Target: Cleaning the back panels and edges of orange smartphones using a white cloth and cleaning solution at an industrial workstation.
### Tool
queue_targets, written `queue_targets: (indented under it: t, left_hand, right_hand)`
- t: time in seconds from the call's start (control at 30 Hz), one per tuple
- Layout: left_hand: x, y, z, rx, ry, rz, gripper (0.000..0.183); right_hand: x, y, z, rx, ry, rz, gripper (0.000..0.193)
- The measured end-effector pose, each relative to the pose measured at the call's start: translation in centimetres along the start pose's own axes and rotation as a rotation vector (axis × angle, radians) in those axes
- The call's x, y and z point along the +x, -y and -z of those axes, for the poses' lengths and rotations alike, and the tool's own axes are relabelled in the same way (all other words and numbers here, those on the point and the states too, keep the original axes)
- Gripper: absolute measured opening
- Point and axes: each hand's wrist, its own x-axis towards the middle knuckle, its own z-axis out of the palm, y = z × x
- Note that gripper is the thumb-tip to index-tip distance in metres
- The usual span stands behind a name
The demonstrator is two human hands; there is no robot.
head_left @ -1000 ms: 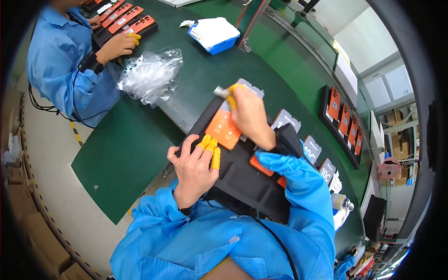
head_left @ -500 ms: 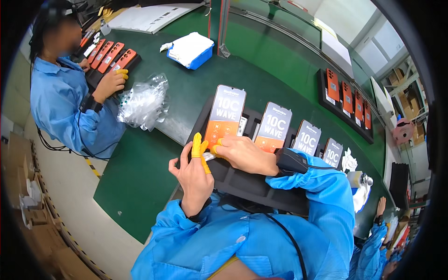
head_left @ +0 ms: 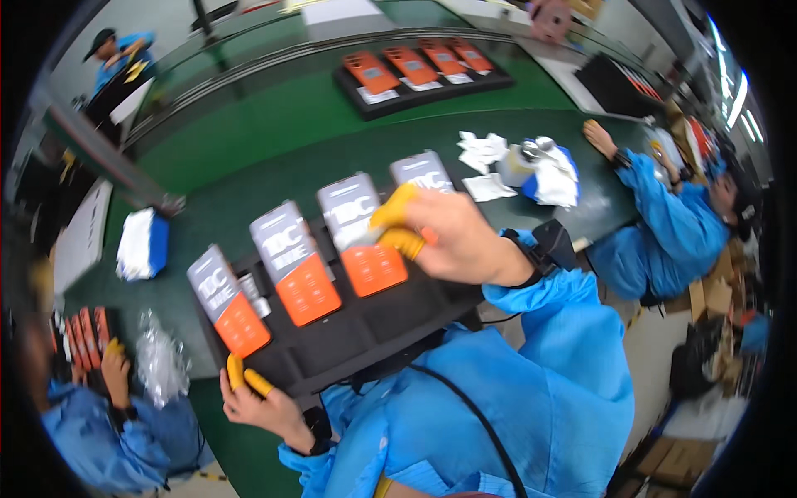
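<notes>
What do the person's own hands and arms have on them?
Bright blue sleeves cover the arms. The left hand and right hand each have yellow finger covers on some fingers. There's a dark band on the left wrist, and a chunky, boxy black device on the right one.

Smartphones (head_left: pixel 295 263): fronts smooth, printed film, plastic-looking, slight gloss. Tray (head_left: pixel 357 329): matt black, foam-like. Finger cots (head_left: pixel 394 206): rubber-like, matt, wrinkled. Coat sleeve (head_left: pixel 540 303): thin woven cloth, creased, faint sheen. Table (head_left: pixel 249 178): smooth, dull sheen, soft reflections. Bags (head_left: pixel 160 361): clear plastic, crinkled, glossy. Wipes (head_left: pixel 481 151): matt, crumpled; paper or cloth, cannot tell. Cartons (head_left: pixel 681 458): brown cardboard, matt.
</notes>
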Motion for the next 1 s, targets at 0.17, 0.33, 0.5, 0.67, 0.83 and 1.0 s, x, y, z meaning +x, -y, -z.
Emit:
queue_targets:
  t: [0.17,0.33,0.5,0.67,0.83,1.0]
  left_hand:
    - [0.4,-3.1,0.7,-0.068,0.073,0.034,0.029]
    - [2.5,-9.6,3.2,-0.268,0.357,-0.314,0.023]
    - [5.2,-17.6,3.2,-0.506,0.633,-0.602,0.015]
    - [7.0,-20.3,-1.4,-0.295,0.574,-0.776,0.032]
    - [6.1,-21.6,-4.6,-0.237,0.638,-0.721,0.046]
    - [6.5,-21.2,-3.6,-0.253,0.656,-0.646,0.044]
  right_hand:
    - [-10.2,-5.5,7.0,-0.016,-0.553,-0.578,0.024]
    - [-14.3,-9.5,7.5,-0.369,-0.485,-0.726,0.019]
    - [-14.7,-12.2,5.9,-0.816,-0.305,-0.647,0.017]
    - [-8.8,-7.1,3.3,-0.42,-0.189,-0.41,0.032]
    - [-6.7,-6.2,-0.3,-0.515,0.151,-0.256,0.051]
    - [-7.4,-6.0,0.2,-0.504,0.02,-0.402,0.048]
